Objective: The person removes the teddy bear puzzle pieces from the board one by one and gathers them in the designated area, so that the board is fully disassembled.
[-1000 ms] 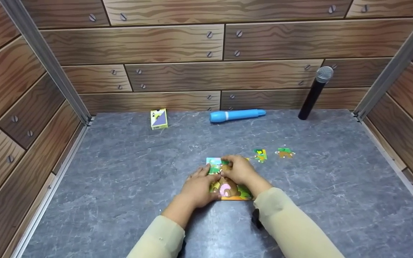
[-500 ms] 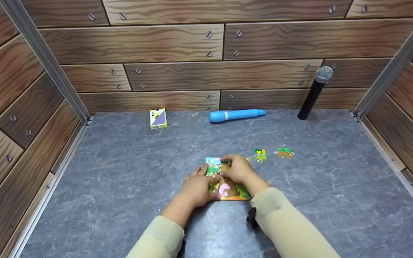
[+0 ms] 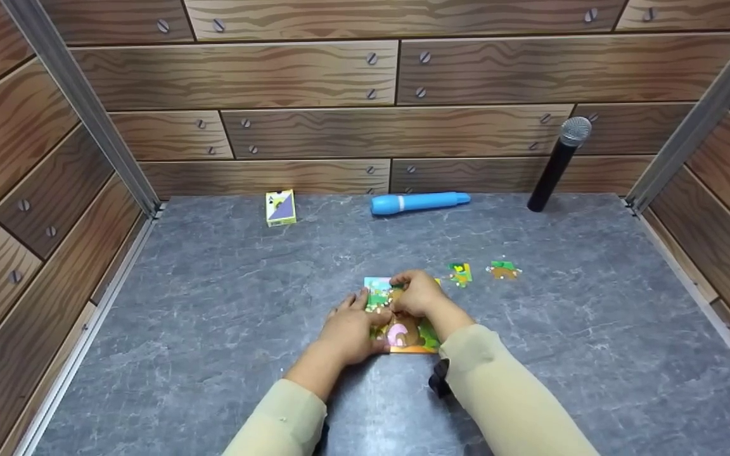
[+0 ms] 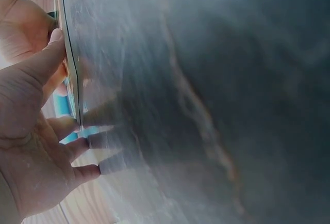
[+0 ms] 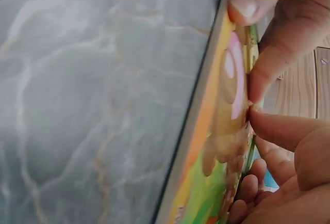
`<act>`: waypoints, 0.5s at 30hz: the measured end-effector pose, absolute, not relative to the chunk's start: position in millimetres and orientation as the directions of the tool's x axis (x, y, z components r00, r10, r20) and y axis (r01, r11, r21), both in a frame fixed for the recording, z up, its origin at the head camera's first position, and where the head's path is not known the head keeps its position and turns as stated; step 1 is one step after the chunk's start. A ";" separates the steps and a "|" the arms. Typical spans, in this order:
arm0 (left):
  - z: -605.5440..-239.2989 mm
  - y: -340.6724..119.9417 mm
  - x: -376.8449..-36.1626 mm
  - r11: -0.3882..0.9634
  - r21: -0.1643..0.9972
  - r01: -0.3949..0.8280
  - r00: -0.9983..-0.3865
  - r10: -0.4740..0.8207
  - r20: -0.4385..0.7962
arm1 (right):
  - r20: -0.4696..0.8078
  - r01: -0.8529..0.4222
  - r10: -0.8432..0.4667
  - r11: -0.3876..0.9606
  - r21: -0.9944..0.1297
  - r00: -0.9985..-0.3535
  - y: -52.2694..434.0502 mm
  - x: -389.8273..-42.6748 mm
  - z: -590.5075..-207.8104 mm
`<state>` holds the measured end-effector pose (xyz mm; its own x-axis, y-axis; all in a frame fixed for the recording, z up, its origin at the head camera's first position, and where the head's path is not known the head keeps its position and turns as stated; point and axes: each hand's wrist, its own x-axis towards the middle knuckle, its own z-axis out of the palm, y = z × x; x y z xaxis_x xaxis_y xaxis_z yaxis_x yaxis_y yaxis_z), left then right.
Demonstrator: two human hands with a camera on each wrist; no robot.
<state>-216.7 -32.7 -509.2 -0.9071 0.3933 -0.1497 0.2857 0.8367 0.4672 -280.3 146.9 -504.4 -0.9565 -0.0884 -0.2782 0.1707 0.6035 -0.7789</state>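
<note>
Two hands on one puzzle [image 3: 403, 332] at table [image 3: 213, 329] centre. Left hand [image 3: 349, 329] at its 9 o'clock edge, fingers straight and flat, steadying. Right hand [image 3: 419, 297] at 12 o'clock, fingers curled, pressing down on the picture; anything pinched beneath hidden. Two loose pieces [image 3: 460, 273] [image 3: 503, 270] near, toward 2 o'clock. Farther back: card box [image 3: 281, 208] at 11, blue tube [image 3: 419, 202] at 12, microphone [image 3: 558, 164] at 1.
</note>
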 end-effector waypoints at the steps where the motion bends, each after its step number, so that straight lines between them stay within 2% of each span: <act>1: -509.0 -32.4 -216.7 0.836 0.470 0.283 -0.907 0.392 -0.152 | -0.294 0.191 -0.091 0.578 -0.794 -0.951 147.6 -280.9 -503.6; 5: -510.2 -31.5 -217.2 0.830 0.486 0.273 -0.909 0.388 -0.152 | -0.339 0.263 -0.092 0.454 -0.851 -0.936 150.4 -282.7 -501.7; 8: -511.9 -31.7 -217.1 0.832 0.487 0.265 -0.909 0.384 -0.162 | -0.336 0.273 -0.081 0.422 -0.865 -0.938 150.0 -282.6 -502.0; 15: -511.3 -33.3 -215.9 0.835 0.474 0.280 -0.910 0.388 -0.146 | -0.136 0.072 -0.078 0.544 -0.836 -0.988 143.8 -277.9 -505.1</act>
<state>-215.9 -33.3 -511.3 -0.9101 0.3878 -0.1463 0.2796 0.8349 0.4740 -277.9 143.8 -505.1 -0.9877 -0.0781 -0.1358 0.0720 0.5435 -0.8363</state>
